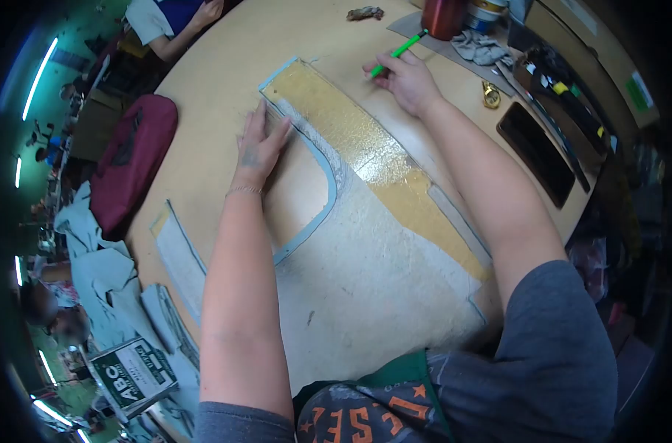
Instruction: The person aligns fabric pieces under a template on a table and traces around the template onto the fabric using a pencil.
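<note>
A large pattern piece (365, 229), greyish white with a shiny, yellowish taped strip, lies flat on the table. Light-blue fabric (326, 177) shows from under it along the curved cut-out and at the far corner. My left hand (261, 148) rests with outstretched fingers on the far part of that curved edge. In my right hand (408, 81) is a green pen (404, 50), gripped between thumb and fingers. This hand is just right of the pattern's far end, and the pen points up and to the right.
A narrower pattern piece (179, 247) lies left. Beyond it are a maroon bag (136, 159), folded blue fabric (103, 277) and a green-and-white package (133, 376). At right are a phone (535, 153), a gold watch (491, 94) and a red container (444, 18). Another person's arm (184, 33) appears top left.
</note>
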A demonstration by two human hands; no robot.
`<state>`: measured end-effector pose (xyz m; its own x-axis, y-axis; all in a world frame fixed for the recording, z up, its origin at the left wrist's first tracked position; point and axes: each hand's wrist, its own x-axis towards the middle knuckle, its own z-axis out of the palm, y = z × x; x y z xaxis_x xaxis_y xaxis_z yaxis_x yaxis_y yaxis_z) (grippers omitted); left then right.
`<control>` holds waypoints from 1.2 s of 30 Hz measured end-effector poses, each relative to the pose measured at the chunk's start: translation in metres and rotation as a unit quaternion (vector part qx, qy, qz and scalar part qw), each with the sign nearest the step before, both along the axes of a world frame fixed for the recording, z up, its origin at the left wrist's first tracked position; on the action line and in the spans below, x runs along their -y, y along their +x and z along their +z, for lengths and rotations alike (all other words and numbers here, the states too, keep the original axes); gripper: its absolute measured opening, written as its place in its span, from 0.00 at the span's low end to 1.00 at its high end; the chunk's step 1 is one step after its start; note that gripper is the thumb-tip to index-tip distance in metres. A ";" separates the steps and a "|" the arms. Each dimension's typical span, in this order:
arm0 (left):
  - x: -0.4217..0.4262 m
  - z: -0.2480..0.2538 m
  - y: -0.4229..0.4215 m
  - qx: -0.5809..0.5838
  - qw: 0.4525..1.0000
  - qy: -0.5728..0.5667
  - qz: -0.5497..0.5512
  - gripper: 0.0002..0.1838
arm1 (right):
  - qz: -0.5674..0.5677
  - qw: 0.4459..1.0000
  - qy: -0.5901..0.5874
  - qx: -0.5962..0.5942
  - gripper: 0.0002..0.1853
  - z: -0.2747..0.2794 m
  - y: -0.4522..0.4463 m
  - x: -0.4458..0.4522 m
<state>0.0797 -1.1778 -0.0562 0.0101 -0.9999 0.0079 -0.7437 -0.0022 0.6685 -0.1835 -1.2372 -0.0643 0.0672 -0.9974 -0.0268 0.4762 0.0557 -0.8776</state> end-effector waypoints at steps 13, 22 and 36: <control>-0.416 0.039 0.102 -0.063 0.949 -0.045 0.306 0.18 | 0.012 0.958 0.093 -0.271 0.09 0.035 -0.145 -0.241; -0.389 0.059 -0.006 0.135 0.984 -0.115 0.034 0.18 | -0.085 0.978 -0.021 -0.192 0.09 0.026 -0.085 -0.225; -0.157 0.064 -0.185 0.318 0.933 0.074 -0.153 0.45 | -0.096 0.908 -0.134 -0.384 0.09 -0.001 -0.044 -0.172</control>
